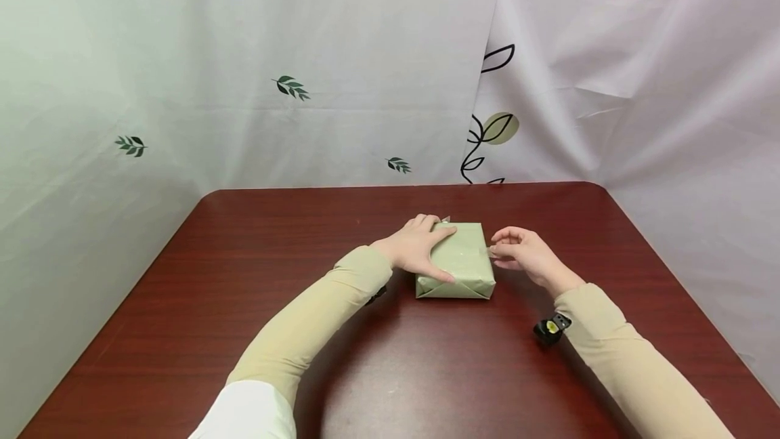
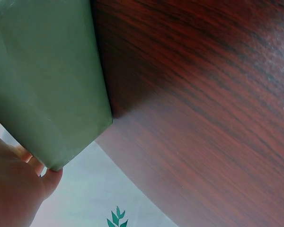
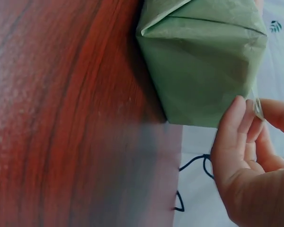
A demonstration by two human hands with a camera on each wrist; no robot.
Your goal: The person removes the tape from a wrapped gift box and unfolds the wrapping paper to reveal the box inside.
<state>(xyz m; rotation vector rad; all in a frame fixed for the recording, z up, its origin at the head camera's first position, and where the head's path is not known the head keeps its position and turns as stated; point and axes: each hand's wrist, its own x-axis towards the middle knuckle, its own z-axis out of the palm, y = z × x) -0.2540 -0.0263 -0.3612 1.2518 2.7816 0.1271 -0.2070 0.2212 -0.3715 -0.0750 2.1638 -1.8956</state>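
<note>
The box [image 1: 464,255] sits at the table's [image 1: 231,276] one o'clock, probably light and firm under slick, tearable paper [image 3: 203,75], best steadied by its sides. The left hand [image 1: 416,246] spreads wide over its nine o'clock edge; the right hand [image 1: 529,256] pinches clear tape [image 3: 258,109] at three o'clock.

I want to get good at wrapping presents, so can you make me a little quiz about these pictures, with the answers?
1. Which hand pinches the clear strip beside the package?
2. True or false: the green package sits on the table.
3. The left hand rests its spread fingers on: A) the curtain, B) the package, C) the right sleeve?

Key: 1. The right hand. 2. True. 3. B.
</note>
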